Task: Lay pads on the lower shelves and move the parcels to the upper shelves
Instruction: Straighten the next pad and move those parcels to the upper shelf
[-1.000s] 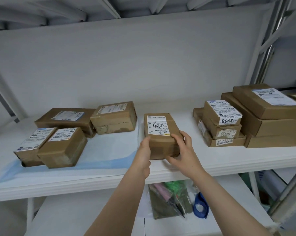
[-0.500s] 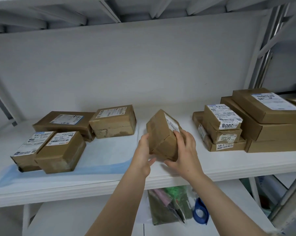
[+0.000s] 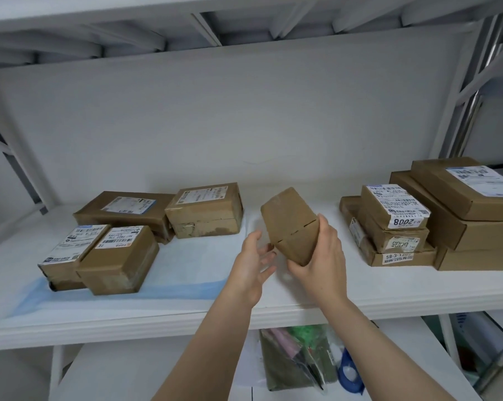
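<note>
Shelf [image 3: 360, 287], white and wide, runs beneath the grip. On it a white pad [image 3: 192, 261] with a blue front edge spreads out to the left of the grip. A stack of parcels [image 3: 458, 227] stands well to the right of the grip, labels up. Four more parcels [image 3: 123, 260] lie on the pad, farther left of the grip. One brown parcel [image 3: 288, 224] is in the grip itself, tilted and clear of the shelf, plain side facing the camera. The right hand [image 3: 322, 256] grips it, fingers curled round its right side and lower corner. The left hand [image 3: 250, 264] hangs just left of it with fingers spread and relaxed; whether the fingertips touch the parcel I cannot tell.
</note>
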